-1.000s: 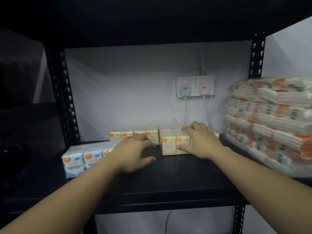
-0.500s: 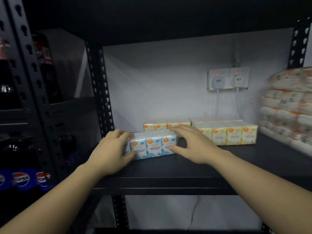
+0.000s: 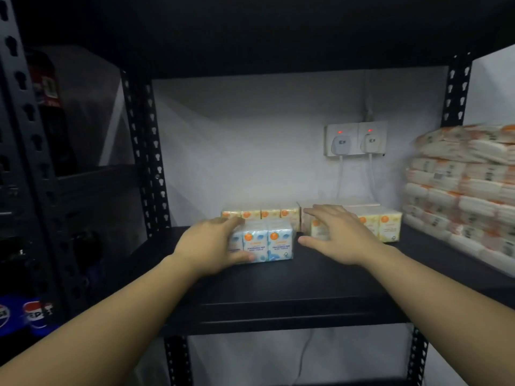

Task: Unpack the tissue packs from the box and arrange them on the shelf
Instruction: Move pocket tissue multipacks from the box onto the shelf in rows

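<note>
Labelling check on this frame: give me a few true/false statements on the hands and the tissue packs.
1. The left hand holds the blue tissue pack. True.
2. The right hand grips the blue tissue pack. False: it is open, apart from that pack, in front of the yellow tissue packs.
3. The blue tissue pack stands on the shelf. True.
4. Both wall sockets are empty. False: each has a plug in it.

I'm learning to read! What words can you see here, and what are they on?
"FRAGRANCE FREE", then a blurred line: blue tissue pack.
"PEPSI", partly cut off: bottle labels.
Print on the yellow tissue packs and the wrapped tissue bundles: too blurred to read.
</note>
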A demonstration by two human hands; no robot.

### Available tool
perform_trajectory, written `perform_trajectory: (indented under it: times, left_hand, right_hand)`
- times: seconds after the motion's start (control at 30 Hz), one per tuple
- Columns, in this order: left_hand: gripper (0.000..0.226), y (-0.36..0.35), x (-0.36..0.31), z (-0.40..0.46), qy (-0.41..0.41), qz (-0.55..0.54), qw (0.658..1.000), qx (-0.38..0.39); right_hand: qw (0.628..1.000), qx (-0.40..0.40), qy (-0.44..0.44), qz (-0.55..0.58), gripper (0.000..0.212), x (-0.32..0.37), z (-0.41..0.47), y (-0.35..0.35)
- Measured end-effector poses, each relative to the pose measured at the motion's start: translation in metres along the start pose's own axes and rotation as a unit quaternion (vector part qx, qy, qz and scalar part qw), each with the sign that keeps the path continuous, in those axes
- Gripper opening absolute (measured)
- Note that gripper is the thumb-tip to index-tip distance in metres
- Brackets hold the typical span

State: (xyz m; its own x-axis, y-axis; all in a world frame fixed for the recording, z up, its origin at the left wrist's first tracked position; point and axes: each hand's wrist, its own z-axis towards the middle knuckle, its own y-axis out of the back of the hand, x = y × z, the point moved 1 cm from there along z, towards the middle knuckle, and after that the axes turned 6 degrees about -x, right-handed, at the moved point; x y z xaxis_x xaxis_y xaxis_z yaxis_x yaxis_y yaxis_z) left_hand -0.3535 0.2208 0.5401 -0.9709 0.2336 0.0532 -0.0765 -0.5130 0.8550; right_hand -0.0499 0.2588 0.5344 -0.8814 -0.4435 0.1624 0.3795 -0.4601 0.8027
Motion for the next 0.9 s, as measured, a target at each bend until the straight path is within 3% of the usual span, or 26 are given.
perform_trajectory:
  times: [0.2, 0.5, 0.9]
  left_hand:
    - [0.082, -0.026, -0.012, 0.039, -0.024, 0.007, 1.0, 0.018]
    - [0.08, -0.046, -0.022, 0.072, -0.007, 0.002, 1.0, 0.013]
    - [0.082, -0.048, -0.026, 0.076, 0.01, 0.021, 0.999, 0.034]
  right_hand:
    - [0.992, 0.057, -0.081, -0.081, 0.082, -0.054, 0.01, 0.005]
    - [0.993, 0.048, -0.065, -0.084, 0.066, -0.064, 0.018, -0.005]
    - [0.993, 0.055, -0.054, -0.093, 0.067, -0.061, 0.023, -0.004]
